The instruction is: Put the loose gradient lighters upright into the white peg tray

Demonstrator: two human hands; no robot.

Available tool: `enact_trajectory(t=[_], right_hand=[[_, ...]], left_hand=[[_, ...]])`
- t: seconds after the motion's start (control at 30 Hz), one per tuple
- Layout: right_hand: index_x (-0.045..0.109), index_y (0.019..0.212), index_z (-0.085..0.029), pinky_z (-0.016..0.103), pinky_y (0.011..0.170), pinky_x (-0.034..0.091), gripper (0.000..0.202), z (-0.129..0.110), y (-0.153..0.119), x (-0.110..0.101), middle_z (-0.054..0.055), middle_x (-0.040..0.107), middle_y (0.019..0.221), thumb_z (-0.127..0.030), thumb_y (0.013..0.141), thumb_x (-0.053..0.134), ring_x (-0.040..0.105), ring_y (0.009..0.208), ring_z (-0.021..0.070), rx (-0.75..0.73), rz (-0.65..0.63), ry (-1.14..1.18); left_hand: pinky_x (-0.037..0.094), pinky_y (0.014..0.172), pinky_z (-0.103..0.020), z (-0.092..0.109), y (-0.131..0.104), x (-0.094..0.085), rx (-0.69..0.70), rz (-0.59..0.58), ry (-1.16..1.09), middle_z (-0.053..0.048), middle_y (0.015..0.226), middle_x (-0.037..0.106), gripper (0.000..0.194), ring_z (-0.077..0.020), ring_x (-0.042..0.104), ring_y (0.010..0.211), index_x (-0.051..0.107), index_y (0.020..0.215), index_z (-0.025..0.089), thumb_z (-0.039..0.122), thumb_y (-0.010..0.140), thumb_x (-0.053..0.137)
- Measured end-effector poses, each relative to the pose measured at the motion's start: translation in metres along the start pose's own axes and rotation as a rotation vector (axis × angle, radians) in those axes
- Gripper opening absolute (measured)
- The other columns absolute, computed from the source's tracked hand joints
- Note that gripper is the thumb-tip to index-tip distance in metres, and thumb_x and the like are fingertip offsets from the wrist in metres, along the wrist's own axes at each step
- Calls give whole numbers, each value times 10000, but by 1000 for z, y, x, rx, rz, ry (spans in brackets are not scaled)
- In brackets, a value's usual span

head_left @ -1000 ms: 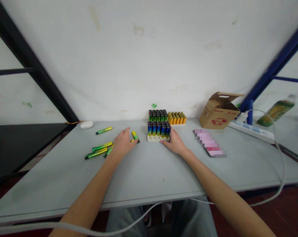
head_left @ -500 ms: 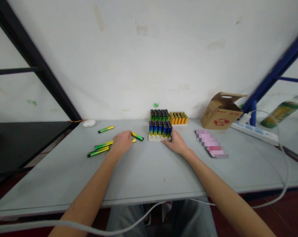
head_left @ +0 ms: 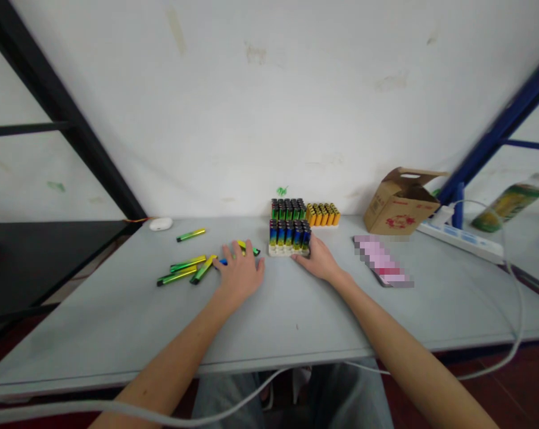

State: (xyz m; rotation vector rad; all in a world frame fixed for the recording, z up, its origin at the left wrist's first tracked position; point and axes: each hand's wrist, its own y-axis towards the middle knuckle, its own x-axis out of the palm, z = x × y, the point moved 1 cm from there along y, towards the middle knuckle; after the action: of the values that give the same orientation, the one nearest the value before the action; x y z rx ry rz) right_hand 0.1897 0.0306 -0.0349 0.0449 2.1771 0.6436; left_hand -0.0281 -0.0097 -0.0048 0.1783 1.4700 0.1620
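Note:
My left hand (head_left: 241,275) lies palm down with fingers spread over a few lighters on the table. Beneath its fingertips, a yellow-green lighter (head_left: 241,244) and a bit of blue show; the rest is hidden. Left of it lie several loose green-yellow lighters (head_left: 178,276) with black ends. My right hand (head_left: 318,259) grips the right side of a white tray (head_left: 279,251), its thumb along the front and its other fingers mostly hidden. Blue-yellow lighters (head_left: 289,234) with dark tops stand upright in that tray.
Behind the tray stand green, black-topped lighters (head_left: 288,208) and orange ones (head_left: 323,214). To the right are a phone (head_left: 380,259), pixelated on top, an open cardboard box (head_left: 398,208) and a power strip (head_left: 461,239). A white case (head_left: 161,224) sits back left. A white cable (head_left: 517,316) crosses in front.
My left hand has shifted right and toward me, its fingers now spread. A green-yellow lighter and a bit of blue have come into view by it. My right hand stays on the tray.

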Motion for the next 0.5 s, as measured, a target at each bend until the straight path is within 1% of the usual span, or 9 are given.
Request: enact_trajectory(t=[0.07, 0.17, 0.23, 0.3, 0.4, 0.43, 0.5], right_hand=[[418, 1297, -143, 453, 982, 415, 635, 0, 0, 0, 153, 570, 1242, -384, 754, 642, 535, 1131, 289, -1, 2, 0], [413, 1302, -144, 450, 976, 418, 638, -1, 0, 0, 151, 577, 1229, -385, 757, 640, 540, 1121, 288, -7, 11, 2], [401, 1314, -140, 450, 980, 415, 652, -1, 0, 0, 154, 577, 1227, -387, 759, 638, 540, 1120, 289, -5, 6, -1], [386, 1328, -132, 451, 989, 408, 673, -1, 0, 1, 159, 571, 1233, -390, 759, 638, 534, 1129, 290, 7, -3, -7], [368, 1345, -132, 451, 995, 400, 700, -1, 0, 1, 164, 558, 1251, -399, 758, 642, 519, 1151, 294, 28, -1, -15], [368, 1345, -136, 451, 995, 400, 698, -1, -1, 1, 162, 556, 1253, -402, 760, 640, 517, 1153, 294, 32, -1, -16], [368, 1346, -140, 450, 996, 398, 693, -2, -1, 1, 160, 553, 1255, -403, 764, 636, 514, 1157, 291, 33, -6, -15]], left_hand=[[289, 948, -689, -4, 3, -2, 2, 10, 27, -281, 1439, 339, 551, -474, 298, 1313, 368, 1392, 97, 319, 888, 369], [369, 966, -573, -9, 7, -6, 43, 15, 8, -288, 1404, 372, 533, -419, 352, 1300, 344, 1387, 61, 211, 876, 360], [395, 981, -492, -12, 9, -8, 98, 8, -38, -263, 1368, 413, 533, -365, 388, 1293, 338, 1379, 61, 145, 854, 365], [394, 1006, -442, -13, 11, -9, 149, 14, -107, -235, 1370, 410, 575, -320, 404, 1297, 315, 1385, 80, 91, 815, 391], [386, 1035, -409, -12, 13, -8, 206, 41, -234, -217, 1418, 342, 646, -283, 425, 1293, 275, 1406, 106, 54, 777, 417], [389, 1037, -399, -11, 13, -7, 220, 48, -275, -209, 1422, 334, 648, -275, 438, 1283, 285, 1402, 114, 56, 773, 429], [410, 1022, -383, -9, 14, -7, 235, 53, -341, -188, 1393, 367, 611, -261, 488, 1233, 354, 1363, 132, 82, 767, 475]])
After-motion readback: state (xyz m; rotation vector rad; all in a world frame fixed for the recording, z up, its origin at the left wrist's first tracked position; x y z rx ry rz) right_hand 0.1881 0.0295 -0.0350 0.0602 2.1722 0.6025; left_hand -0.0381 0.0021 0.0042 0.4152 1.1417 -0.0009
